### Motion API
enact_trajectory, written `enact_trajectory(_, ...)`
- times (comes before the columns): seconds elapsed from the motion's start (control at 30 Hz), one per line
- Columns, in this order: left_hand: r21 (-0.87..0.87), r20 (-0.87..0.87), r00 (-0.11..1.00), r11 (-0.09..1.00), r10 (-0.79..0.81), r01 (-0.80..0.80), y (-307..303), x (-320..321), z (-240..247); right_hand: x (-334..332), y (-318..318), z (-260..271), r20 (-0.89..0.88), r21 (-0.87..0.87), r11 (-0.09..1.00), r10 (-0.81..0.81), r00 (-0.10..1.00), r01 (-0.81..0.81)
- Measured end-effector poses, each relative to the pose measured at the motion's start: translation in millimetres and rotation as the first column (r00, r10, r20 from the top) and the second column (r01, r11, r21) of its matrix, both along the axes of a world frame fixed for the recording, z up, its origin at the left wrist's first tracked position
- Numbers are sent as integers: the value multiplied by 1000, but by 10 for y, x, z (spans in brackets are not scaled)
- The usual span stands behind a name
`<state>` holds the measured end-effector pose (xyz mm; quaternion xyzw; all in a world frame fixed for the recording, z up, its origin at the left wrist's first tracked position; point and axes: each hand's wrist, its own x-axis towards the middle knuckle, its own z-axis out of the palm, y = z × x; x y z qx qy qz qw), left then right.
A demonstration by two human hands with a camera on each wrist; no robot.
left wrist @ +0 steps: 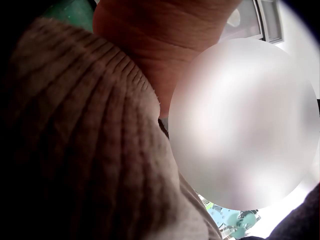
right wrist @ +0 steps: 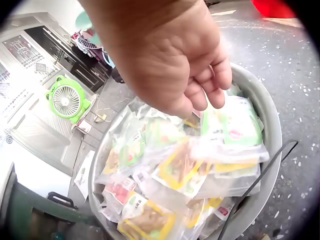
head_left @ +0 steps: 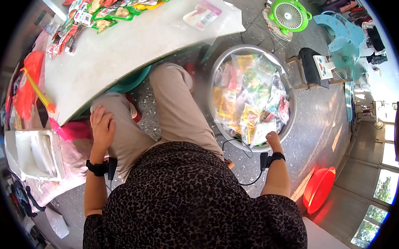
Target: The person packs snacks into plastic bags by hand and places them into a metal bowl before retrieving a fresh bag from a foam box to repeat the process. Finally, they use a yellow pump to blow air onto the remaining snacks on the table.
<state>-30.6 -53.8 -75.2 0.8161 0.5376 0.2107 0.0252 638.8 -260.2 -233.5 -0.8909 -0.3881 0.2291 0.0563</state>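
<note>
My left hand (head_left: 102,126) rests on the left thigh of the beige trousers (head_left: 122,122), its fingers extended. In the left wrist view, the palm (left wrist: 155,35) shows beside ribbed trouser cloth (left wrist: 100,130). My right hand (head_left: 273,139) is over the near right rim of a round metal basin (head_left: 291,127). Clear plastic food packets (right wrist: 185,167) with yellow, green and red labels fill this basin. From the right wrist, the hand (right wrist: 170,65) shows loosely bent fingers above the packets, with no packet between them.
A pale table (head_left: 136,47) carries a pile of bright packets (head_left: 111,9) and one separate clear packet (head_left: 202,15). A green fan (head_left: 289,15) stands beyond the basin. A red tub (head_left: 319,190) is at right; a black cable (head_left: 238,141) crosses the basin's near rim.
</note>
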Motion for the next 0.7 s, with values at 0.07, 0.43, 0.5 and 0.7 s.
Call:
enact_trajectory(0.07,-3,-4,1000,1000,0,0,0,-1,4,-14,143,-124,-111,37,995,-84,990,88)
enact_trajectory(0.43,110,218,968,982,127,-154,-129,-244,160,-1687,2402,1087,-253,587,754,518,817,-296)
enact_trajectory(0.5,179,234,945,945,229,-274,-186,-452,232,-2352,2565,1462,-140,599,647,664,734,-472)
enact_trajectory(0.7,340,203,746,669,634,-661,-417,-1333,583,-3386,2722,1375,-14,688,373,864,503,-623)
